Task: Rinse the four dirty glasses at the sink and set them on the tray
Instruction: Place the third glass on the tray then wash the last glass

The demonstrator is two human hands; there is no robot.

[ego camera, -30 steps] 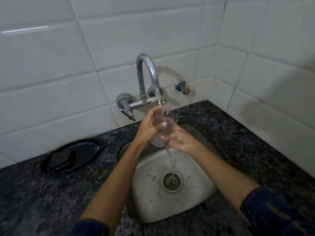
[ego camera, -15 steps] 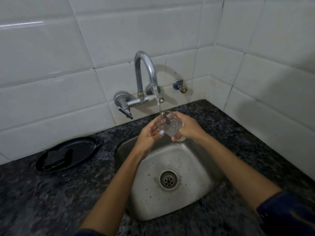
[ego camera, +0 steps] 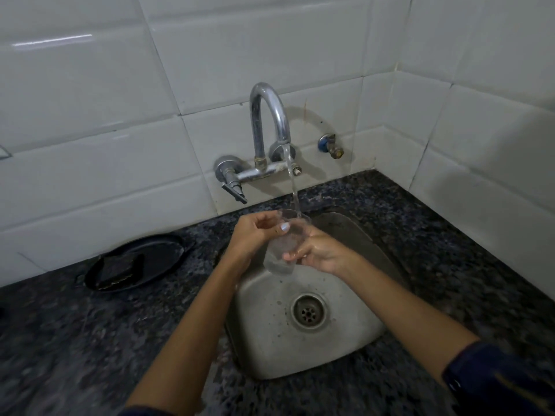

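Landmark: steel sink (ego camera: 270,334), set into the dark speckled counter (ego camera: 90,340).
Glass: one clear glass (ego camera: 283,246), held over the back part of the sink, above the basin and clear of its floor; mouth tilted up toward the tap.
Left hand: left hand (ego camera: 255,235) at the left side of the glass, near its rim; grip curled round the glass, thumb lying across the near side.
Right hand: right hand (ego camera: 319,253) at the right side of the glass, lower down; grip with fingertips pinching the wall of the glass near its base.
Tap: chrome swan-neck tap (ego camera: 270,127) on the wall behind the sink; spout over the back of the basin.
Water: thin stream (ego camera: 292,181) falling from the spout to the rim of the glass.
Drain: round strainer (ego camera: 309,312) in the sink floor, below and nearer than the glass.
Tray: dark round tray (ego camera: 156,253) on the counter left of the sink, against the wall; a dark flat pad (ego camera: 120,267) lies on it.
Small valve: blue and brass valve (ego camera: 330,145) on the wall, right of the tap.
Wall: white tiles (ego camera: 120,115) behind and to the right of the sink.
Sleeves: dark blue sleeve (ego camera: 495,382) on the right forearm, nearest the camera.
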